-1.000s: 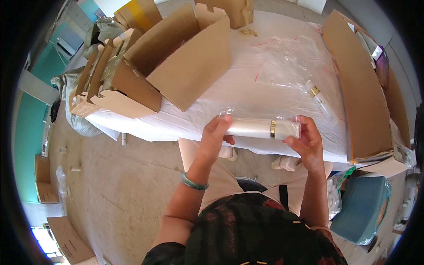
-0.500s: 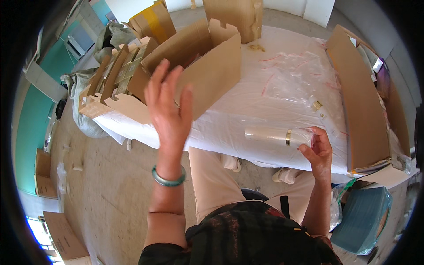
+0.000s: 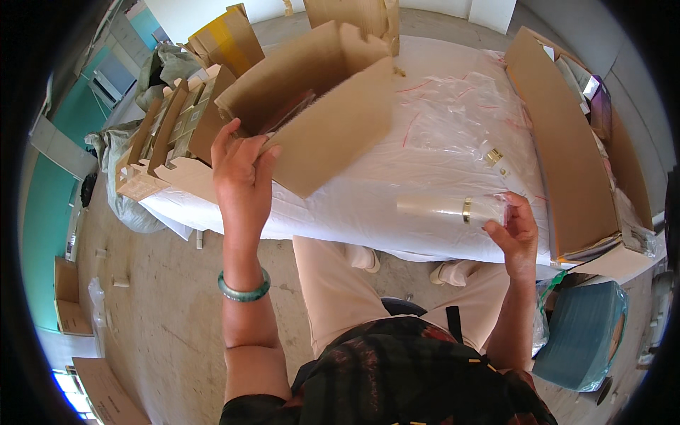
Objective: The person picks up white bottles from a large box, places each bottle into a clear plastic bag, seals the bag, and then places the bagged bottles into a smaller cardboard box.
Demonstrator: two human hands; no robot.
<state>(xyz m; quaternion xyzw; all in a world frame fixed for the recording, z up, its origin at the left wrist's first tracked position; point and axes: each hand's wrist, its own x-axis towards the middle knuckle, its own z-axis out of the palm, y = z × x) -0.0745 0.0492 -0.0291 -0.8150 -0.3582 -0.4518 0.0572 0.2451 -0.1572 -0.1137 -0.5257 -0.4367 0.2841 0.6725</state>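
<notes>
My left hand (image 3: 242, 173), with a green bangle on its wrist, closes on the near edge of an open cardboard box (image 3: 343, 127). The box sits askew, seemingly tilted, and something reddish and clear lies inside it. Between the thumb and fingers of my right hand (image 3: 517, 230) is the end of a white cylindrical bottle (image 3: 435, 207) with a gold band, wrapped in clear plastic. It is held sideways above the near part of the white-covered table (image 3: 354, 205). A similar white bottle with a gold band (image 3: 494, 156) lies farther back beside clear plastic bags (image 3: 453, 120).
A long cardboard box (image 3: 559, 142) holding packages stands along the table's right side. Smaller cartons in an open box (image 3: 188, 131) are at the left. Taller cartons (image 3: 354, 15) stand at the back. On the floor at the right is a blue-green wrapped bundle (image 3: 581, 336).
My left hand has come down from above the box and taken hold of its near edge. The box has shifted and turned. My right hand still holds the bottle.
</notes>
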